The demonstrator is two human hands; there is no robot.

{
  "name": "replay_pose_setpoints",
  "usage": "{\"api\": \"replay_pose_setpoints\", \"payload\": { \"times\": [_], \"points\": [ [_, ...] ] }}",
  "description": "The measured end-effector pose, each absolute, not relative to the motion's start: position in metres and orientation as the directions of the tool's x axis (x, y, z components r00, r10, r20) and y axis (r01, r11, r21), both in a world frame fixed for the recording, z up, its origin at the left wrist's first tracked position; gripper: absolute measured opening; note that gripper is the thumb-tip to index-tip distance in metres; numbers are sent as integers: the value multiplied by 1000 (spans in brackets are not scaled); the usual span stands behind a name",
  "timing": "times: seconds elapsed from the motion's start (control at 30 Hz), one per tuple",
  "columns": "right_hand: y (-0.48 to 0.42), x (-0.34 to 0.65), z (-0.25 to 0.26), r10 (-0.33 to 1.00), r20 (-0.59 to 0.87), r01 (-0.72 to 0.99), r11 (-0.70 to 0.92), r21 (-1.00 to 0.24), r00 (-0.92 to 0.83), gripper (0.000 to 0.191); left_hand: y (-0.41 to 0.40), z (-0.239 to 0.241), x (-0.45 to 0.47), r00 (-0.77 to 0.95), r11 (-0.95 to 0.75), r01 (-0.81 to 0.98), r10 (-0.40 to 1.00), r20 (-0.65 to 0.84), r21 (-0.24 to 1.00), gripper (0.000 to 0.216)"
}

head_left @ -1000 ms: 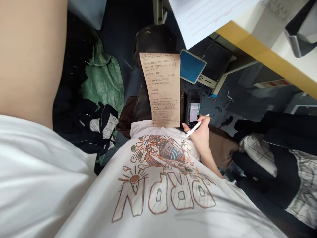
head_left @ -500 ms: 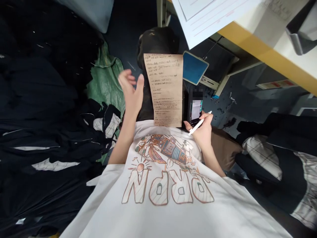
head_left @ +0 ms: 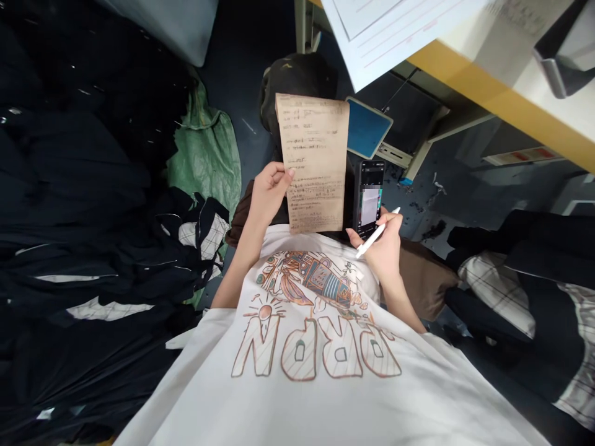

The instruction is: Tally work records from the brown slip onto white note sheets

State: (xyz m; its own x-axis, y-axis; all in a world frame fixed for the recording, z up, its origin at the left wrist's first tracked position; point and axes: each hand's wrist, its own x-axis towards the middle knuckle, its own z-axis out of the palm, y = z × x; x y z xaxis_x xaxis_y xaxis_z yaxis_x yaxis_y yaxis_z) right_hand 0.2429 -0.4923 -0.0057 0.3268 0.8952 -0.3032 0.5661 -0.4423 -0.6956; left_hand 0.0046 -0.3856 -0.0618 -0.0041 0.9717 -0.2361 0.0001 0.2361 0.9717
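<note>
I am seated, looking down at my lap and white printed T-shirt. My left hand pinches the left edge of a brown handwritten paper slip that lies along my thigh. My right hand is closed on a white pen and also holds a black phone with its screen lit, just right of the slip.
Dark garments are piled at the left and right, some with checked lining. A green woven bag lies on the dark floor. A yellow-edged table with white sheets overhangs at the top right; a blue pedal sits beneath it.
My left arm swung down out of the foreground; the hand, open in the air half a second ago, now grips the paper slip's left edge and has lifted it slightly. The right hand barely moved.
</note>
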Motion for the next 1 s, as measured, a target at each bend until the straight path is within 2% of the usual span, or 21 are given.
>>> {"api": "replay_pose_setpoints", "payload": {
  "times": [0.3,0.6,1.0],
  "points": [
    [-490,248,-4,913,-255,597,-401,-695,318,62,-359,-68,-4,-25,172,39,985,-171,984,52],
    [-491,243,-3,901,-302,606,-433,-667,312,63,-350,-76,-6,-40,168,37,985,-166,985,55],
    [-486,241,2,913,-294,614,-409,-675,285,61,-352,-74,-9,-59,189,6,980,-188,982,55]
  ]
}}
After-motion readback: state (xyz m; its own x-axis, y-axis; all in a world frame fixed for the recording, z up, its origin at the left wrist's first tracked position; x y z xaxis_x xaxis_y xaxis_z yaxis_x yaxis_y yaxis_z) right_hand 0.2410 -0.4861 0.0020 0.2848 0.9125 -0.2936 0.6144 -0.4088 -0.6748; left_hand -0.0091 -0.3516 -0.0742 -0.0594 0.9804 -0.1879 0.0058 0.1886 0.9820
